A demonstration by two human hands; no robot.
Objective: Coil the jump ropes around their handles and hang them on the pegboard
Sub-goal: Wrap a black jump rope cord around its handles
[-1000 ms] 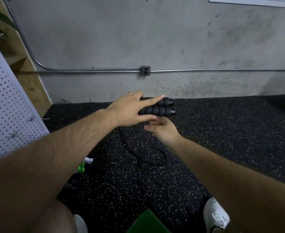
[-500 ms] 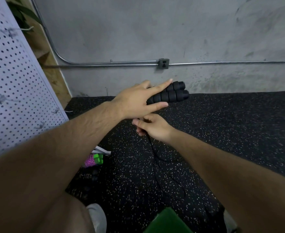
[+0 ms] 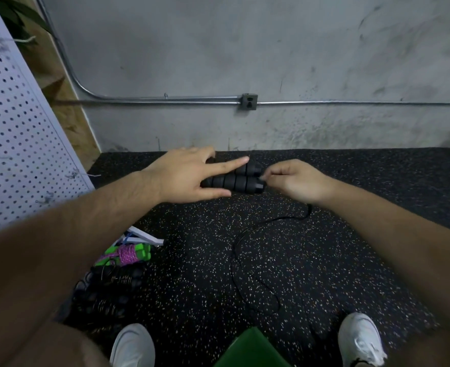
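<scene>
Black handles (image 3: 235,178): pair side by side, level, near the wall (image 3: 245,62) base, above the rubber floor (image 3: 364,247); can't tell if touching it. L hand (image 3: 184,176) grips their left half, index on top, thumb beneath, fingers (image 3: 234,165) clamped on both. I read that as keeping the 2 handles together as one core for winding. R hand (image 3: 295,181) at the handles' right ends, fingertips (image 3: 267,176) pinched together on the cord (image 3: 234,260). Cord drops below that wrist, then trails in loose loops twd my feet. No wraps on yet, I'd say.

Room: wall close behind, open floor to the right. Pegboard (image 3: 14,144) near on the left. Green/pink coiled rope (image 3: 128,254) and dark bundle (image 3: 107,284) lie under the L forearm, so keep slack off them
</scene>
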